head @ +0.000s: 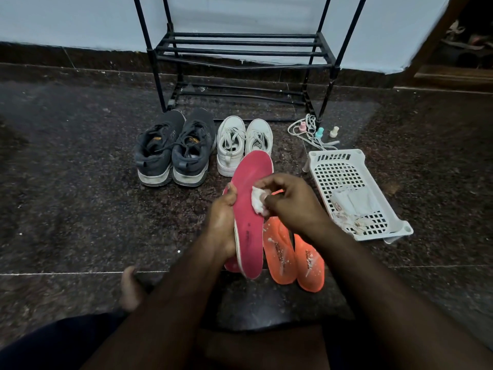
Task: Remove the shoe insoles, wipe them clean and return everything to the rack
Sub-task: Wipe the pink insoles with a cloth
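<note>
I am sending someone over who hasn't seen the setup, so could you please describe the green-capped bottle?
Find the black shoe rack; by its right front leg three small bottles stand among loose laces. The green-capped bottle is the middle one, between pink and cream.

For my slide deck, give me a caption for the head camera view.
Left hand holds a pink insole while right hand wipes it with a white wad.

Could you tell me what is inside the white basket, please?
The white basket holds folded white cloths and crumpled wipes. Anything beneath them is covered.
</note>
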`<action>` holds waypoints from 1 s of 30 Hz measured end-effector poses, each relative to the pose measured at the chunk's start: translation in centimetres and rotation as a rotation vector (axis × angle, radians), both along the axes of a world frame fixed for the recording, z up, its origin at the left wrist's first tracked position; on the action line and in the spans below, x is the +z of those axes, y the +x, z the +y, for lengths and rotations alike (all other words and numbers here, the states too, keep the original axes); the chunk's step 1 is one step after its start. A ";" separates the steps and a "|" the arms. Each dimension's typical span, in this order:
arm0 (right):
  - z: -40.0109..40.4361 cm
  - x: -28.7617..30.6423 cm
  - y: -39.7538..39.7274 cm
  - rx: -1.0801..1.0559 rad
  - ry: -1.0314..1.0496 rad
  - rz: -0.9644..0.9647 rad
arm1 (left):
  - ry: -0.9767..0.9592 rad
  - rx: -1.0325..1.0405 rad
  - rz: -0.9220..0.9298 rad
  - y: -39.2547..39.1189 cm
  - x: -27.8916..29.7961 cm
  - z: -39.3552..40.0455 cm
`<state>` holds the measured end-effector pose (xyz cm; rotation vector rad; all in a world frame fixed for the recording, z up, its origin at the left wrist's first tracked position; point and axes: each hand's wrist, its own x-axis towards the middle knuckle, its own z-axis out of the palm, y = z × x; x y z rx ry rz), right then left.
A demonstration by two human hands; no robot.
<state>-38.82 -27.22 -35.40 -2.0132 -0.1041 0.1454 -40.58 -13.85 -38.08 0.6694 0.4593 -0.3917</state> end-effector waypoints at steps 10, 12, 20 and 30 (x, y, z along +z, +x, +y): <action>1.4 -1.1 -0.9 0.259 -0.682 -0.416 | -0.057 0.007 0.041 0.0 -0.4 0.3; 2.0 -1.2 -1.6 0.299 -0.659 -0.364 | -0.059 0.026 0.075 0.3 -0.7 0.4; 2.1 -0.8 -1.4 0.089 -0.610 -0.337 | -0.067 0.020 0.030 0.1 -0.2 0.3; 2.4 -0.1 -2.3 0.152 -0.523 -0.254 | -0.045 0.085 0.069 0.7 -0.1 0.6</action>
